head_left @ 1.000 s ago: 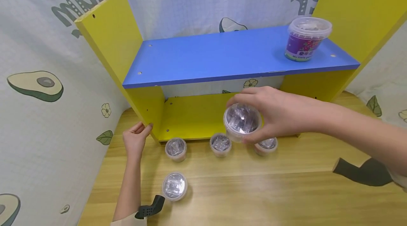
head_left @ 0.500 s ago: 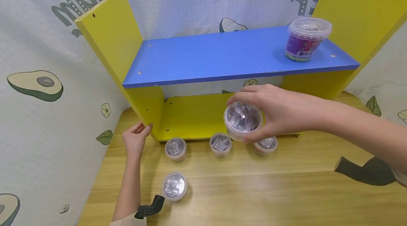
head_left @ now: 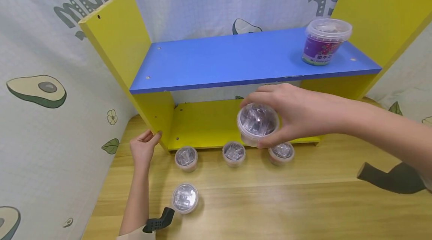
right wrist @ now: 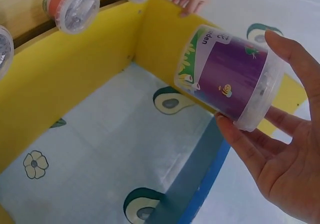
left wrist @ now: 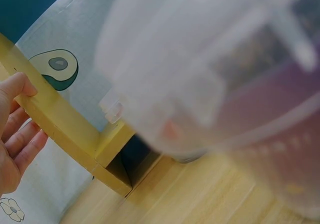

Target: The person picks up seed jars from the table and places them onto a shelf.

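Observation:
In the head view my right hand (head_left: 290,114) grips a clear-lidded tub (head_left: 258,120) by its sides, in front of the lower part of the shelf unit. The right wrist view shows the tub's purple label (right wrist: 232,79) between the thumb and fingers of my right hand (right wrist: 285,154). My left hand (head_left: 144,148) pinches the front edge of the yellow left side panel (head_left: 152,116). Seen from the left wrist, the thumb and fingers of my left hand (left wrist: 20,129) lie on either side of that panel (left wrist: 60,116).
Another purple tub (head_left: 322,48) stands on the right of the blue shelf (head_left: 222,60). Three tubs stand in a row before the yellow bottom board (head_left: 206,123), and a fourth (head_left: 185,198) is nearer on the wooden table (head_left: 270,210). Patterned cloth (head_left: 202,3) hangs behind.
My right hand has risen slightly with the tub, showing more of the right-hand tub in the row. My left hand has stayed on the panel edge.

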Demonstrator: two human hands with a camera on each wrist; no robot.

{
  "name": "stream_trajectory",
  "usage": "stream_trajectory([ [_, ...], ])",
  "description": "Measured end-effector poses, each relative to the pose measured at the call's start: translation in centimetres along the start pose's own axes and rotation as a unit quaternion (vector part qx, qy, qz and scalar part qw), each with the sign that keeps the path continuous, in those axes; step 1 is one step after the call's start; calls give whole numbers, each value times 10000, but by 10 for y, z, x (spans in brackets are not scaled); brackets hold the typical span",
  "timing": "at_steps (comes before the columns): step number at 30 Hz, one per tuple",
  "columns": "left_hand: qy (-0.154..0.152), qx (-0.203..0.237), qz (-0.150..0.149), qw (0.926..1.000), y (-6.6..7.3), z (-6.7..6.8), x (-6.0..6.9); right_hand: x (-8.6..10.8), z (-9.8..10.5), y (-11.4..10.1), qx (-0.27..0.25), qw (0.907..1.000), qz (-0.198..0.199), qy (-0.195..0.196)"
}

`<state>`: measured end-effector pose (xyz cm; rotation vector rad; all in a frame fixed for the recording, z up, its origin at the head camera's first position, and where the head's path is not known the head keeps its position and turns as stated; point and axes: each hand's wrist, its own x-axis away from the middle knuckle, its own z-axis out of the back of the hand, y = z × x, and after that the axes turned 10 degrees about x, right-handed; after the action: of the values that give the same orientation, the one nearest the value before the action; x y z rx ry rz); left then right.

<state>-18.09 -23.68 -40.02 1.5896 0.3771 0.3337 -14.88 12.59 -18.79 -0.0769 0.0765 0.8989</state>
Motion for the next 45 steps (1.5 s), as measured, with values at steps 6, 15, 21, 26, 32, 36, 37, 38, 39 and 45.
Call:
stream_trajectory([
  [6,1,-15,-12,10000,-1,0,0,-2,11,4,-19,10000,29,48],
  [15,88,-162,1,9998,-5,1,-1,-4,22,7,-44,9999,10,-115],
  [21,153,-229,-18,9996,-5,0,-2,-8,30,10,8,9999,30,-127],
  [26,191,-230,-39,9995,-5,0,-1,-18,41,19,222,9992,-293,-183],
  [32,145,-177,-46,9997,-4,0,-1,-30,55,34,356,9961,-737,-339],
  [36,161,-219,-51,9996,-3,-1,0,-36,65,40,579,9926,-979,-434],
  [37,158,-208,-65,9996,-4,-1,0,-38,67,43,709,9911,-1025,-472],
  [38,147,-193,-76,9997,-3,-1,0,-39,70,44,785,9893,-1115,-524],
  [39,139,-193,-77,9997,-3,-1,0,-41,73,46,867,9879,-1156,-563],
  [45,93,-143,-88,9998,-3,-2,0,-55,85,62,1103,9809,-1397,-781],
])
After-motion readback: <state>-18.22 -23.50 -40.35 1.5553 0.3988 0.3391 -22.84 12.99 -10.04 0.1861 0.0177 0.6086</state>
